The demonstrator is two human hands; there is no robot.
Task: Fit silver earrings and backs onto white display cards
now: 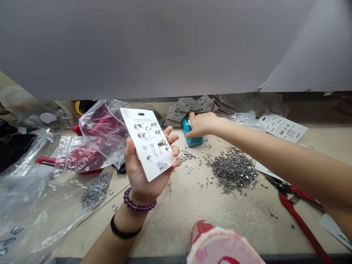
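Note:
A white earring card (150, 145), its back with printed text and metal posts facing me, is held tilted in my left hand (148, 179), which wears a purple bead bracelet. My right hand (202, 124) reaches to a small blue tape dispenser (194, 142), with its index finger and thumb at the dispenser's top. Whether a piece of tape is between those fingers is too small to tell. Right of the dispenser lies a heap of small metal earring parts (233, 170), with loose ones scattered around it. More earring cards (189, 104) are stacked behind the dispenser.
Red-handled pliers (295, 216) lie at the right. A red can with a pink cover (224, 245) stands at the front edge. Plastic bags (41, 205) and red pouches (82, 154) cover the left side. A large grey panel (165, 47) hangs across the back.

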